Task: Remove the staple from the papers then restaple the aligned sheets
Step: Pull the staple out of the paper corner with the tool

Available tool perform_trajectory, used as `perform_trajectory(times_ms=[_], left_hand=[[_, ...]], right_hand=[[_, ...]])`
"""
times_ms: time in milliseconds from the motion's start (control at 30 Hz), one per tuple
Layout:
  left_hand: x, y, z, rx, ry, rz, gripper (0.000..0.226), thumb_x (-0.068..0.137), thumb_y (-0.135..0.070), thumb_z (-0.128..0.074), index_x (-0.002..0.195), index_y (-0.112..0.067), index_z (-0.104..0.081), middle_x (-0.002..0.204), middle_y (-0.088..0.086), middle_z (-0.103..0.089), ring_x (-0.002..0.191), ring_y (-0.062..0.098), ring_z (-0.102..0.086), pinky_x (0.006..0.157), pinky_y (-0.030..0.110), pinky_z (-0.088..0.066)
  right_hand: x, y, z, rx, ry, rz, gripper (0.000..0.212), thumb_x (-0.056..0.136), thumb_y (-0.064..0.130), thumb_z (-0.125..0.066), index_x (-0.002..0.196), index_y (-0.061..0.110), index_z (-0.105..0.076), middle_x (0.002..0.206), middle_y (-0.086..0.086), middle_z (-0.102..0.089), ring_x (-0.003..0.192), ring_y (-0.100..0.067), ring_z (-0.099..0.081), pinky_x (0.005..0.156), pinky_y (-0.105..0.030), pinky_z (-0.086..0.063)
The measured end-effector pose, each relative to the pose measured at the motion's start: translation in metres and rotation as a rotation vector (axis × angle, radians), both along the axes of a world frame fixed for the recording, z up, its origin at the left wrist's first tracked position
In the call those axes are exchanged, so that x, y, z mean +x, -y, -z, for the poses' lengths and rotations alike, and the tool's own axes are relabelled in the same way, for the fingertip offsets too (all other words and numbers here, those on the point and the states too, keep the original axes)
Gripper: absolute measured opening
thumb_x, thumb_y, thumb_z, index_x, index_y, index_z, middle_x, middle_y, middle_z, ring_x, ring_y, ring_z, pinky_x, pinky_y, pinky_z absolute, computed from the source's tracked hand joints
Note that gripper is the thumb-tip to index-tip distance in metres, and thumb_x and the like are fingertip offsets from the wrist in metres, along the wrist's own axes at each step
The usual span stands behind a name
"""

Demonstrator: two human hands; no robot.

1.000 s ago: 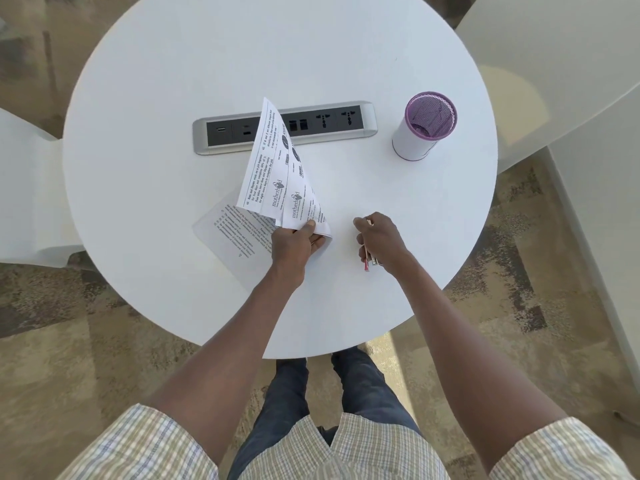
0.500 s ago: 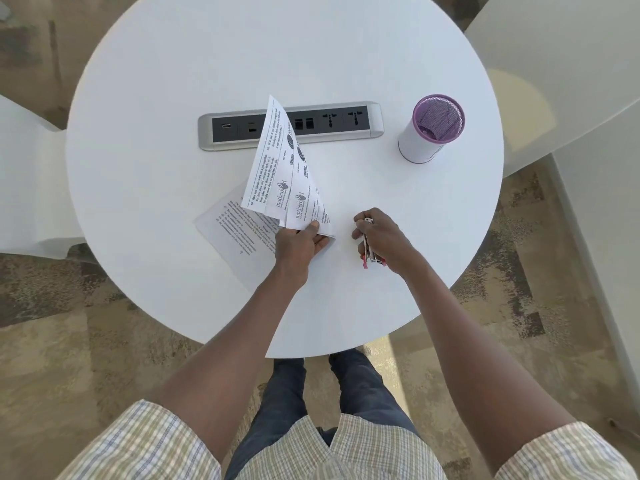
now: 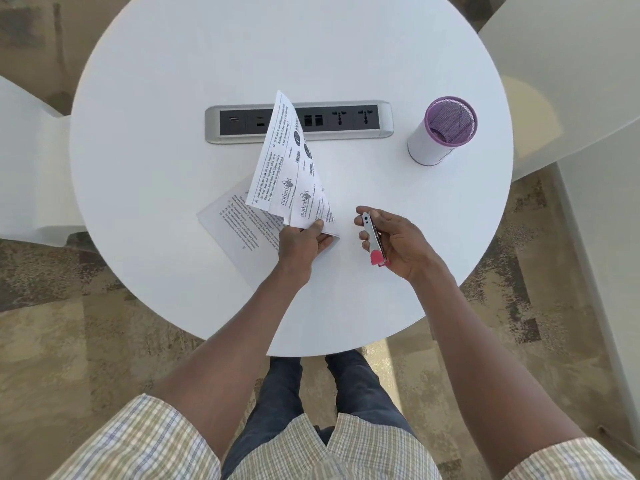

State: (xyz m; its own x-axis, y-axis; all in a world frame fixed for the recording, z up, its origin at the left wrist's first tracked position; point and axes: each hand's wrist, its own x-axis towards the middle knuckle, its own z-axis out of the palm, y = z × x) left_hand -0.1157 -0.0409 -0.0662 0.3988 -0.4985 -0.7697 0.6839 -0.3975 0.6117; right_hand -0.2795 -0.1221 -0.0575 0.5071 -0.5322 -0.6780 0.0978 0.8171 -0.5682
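Papers (image 3: 294,174) pinched at near corner by left hand (image 3: 300,240), raised off tabletop (image 3: 166,98); right hand (image 3: 394,242) fingers curled round stapler (image 3: 373,239) just beside. Square sheet edges first, feed corner fully between stapler's arms, then squeeze.

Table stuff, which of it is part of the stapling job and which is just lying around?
Part of the job:
- held papers, pinched at a corner by the left hand
- stapler, gripped in the right hand
- flat sheet beneath them, possibly

Just lying about:
- purple-rimmed mesh cup
- socket strip set into the table
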Motion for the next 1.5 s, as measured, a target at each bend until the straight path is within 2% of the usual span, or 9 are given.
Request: perform_trajectory(times_ms=[167, 300, 600, 767, 1033, 1167, 1267, 1400, 1500], left_hand=[[0.002, 0.000, 0.001, 0.002, -0.009, 0.005, 0.019, 0.095, 0.002, -0.059, 0.094, -0.015, -0.067, 0.094, 0.006, -0.074, 0.071, 0.019, -0.073, 0.070, 0.032, -0.062], [0.002, 0.002, 0.002, 0.013, -0.025, -0.008, 0.016, 0.095, 0.002, -0.060, 0.105, -0.009, -0.066, 0.103, 0.011, -0.072, 0.078, 0.023, -0.072, 0.083, 0.041, -0.062], [0.008, 0.004, -0.004, -0.005, -0.011, -0.021, 0.021, 0.095, 0.002, -0.060, 0.096, -0.017, -0.066, 0.099, 0.006, -0.073, 0.083, 0.022, -0.072, 0.085, 0.043, -0.061], [0.012, 0.005, -0.010, -0.019, 0.067, 0.005, 0.022, 0.095, 0.001, -0.059, 0.095, -0.020, -0.066, 0.100, 0.006, -0.073, 0.086, 0.023, -0.073, 0.082, 0.041, -0.062], [0.028, 0.001, -0.026, -0.043, 0.276, 0.099, 0.017, 0.094, -0.004, -0.061, 0.105, -0.016, -0.067, 0.102, 0.006, -0.074, 0.098, 0.027, -0.074, 0.076, 0.036, -0.063], [0.041, -0.003, -0.036, -0.050, 0.342, 0.119, 0.023, 0.094, -0.006, -0.061, 0.116, -0.008, -0.069, 0.104, 0.005, -0.075, 0.094, 0.020, -0.075, 0.071, 0.028, -0.061], [0.051, -0.009, -0.043, -0.041, 0.389, 0.138, 0.026, 0.093, -0.008, -0.063, 0.118, -0.003, -0.069, 0.101, 0.004, -0.076, 0.091, 0.019, -0.075, 0.074, 0.029, -0.062], [0.065, -0.017, -0.056, -0.052, 0.463, 0.164, 0.027, 0.093, -0.010, -0.063, 0.119, -0.005, -0.069, 0.099, 0.001, -0.077, 0.092, 0.018, -0.076, 0.078, 0.032, -0.062], [0.074, -0.019, -0.067, -0.058, 0.511, 0.171, 0.027, 0.094, -0.012, -0.063, 0.119, -0.006, -0.069, 0.098, 0.000, -0.078, 0.093, 0.019, -0.076, 0.078, 0.031, -0.062]], right_hand=[[0.001, 0.000, 0.001, 0.031, 0.017, 0.023, 0.026, 0.103, 0.011, -0.048, 0.120, -0.002, -0.063, 0.093, -0.010, -0.069, 0.068, -0.020, -0.060, 0.060, -0.028, -0.054], [0.003, 0.001, 0.000, 0.073, -0.024, 0.052, 0.024, 0.097, 0.009, -0.052, 0.114, 0.000, -0.065, 0.086, -0.009, -0.067, 0.064, -0.021, -0.059, 0.056, -0.028, -0.052], [0.009, 0.006, 0.000, -0.083, -0.394, 0.012, 0.004, 0.089, 0.006, -0.060, 0.088, 0.003, -0.062, 0.068, -0.009, -0.059, 0.046, -0.020, -0.051, 0.047, -0.024, -0.044], [0.014, 0.007, 0.003, -0.204, -0.526, -0.023, 0.011, 0.094, 0.005, -0.061, 0.083, 0.001, -0.061, 0.067, -0.010, -0.059, 0.043, -0.018, -0.053, 0.044, -0.024, -0.045], [0.017, 0.011, 0.005, -0.438, -0.725, -0.120, 0.022, 0.095, 0.006, -0.055, 0.109, 0.012, -0.070, 0.081, -0.001, -0.066, 0.063, -0.015, -0.065, 0.055, -0.022, -0.050], [0.013, 0.013, 0.009, -0.581, -0.836, -0.121, 0.018, 0.090, 0.010, -0.065, 0.102, 0.013, -0.077, 0.076, 0.015, -0.066, 0.074, -0.007, -0.061, 0.067, -0.014, -0.044], [0.009, 0.013, 0.010, -0.621, -0.875, -0.113, 0.014, 0.088, 0.013, -0.068, 0.095, 0.015, -0.080, 0.083, 0.010, -0.072, 0.077, 0.000, -0.060, 0.068, -0.007, -0.038], [0.005, 0.016, 0.008, -0.639, -0.876, -0.101, 0.012, 0.086, 0.013, -0.073, 0.095, 0.011, -0.080, 0.087, 0.002, -0.076, 0.085, -0.011, -0.064, 0.080, -0.018, -0.042], [0.006, 0.020, 0.005, -0.662, -0.873, -0.116, 0.006, 0.082, 0.005, -0.075, 0.085, 0.005, -0.080, 0.078, -0.005, -0.074, 0.075, -0.015, -0.064, 0.075, -0.021, -0.044]])
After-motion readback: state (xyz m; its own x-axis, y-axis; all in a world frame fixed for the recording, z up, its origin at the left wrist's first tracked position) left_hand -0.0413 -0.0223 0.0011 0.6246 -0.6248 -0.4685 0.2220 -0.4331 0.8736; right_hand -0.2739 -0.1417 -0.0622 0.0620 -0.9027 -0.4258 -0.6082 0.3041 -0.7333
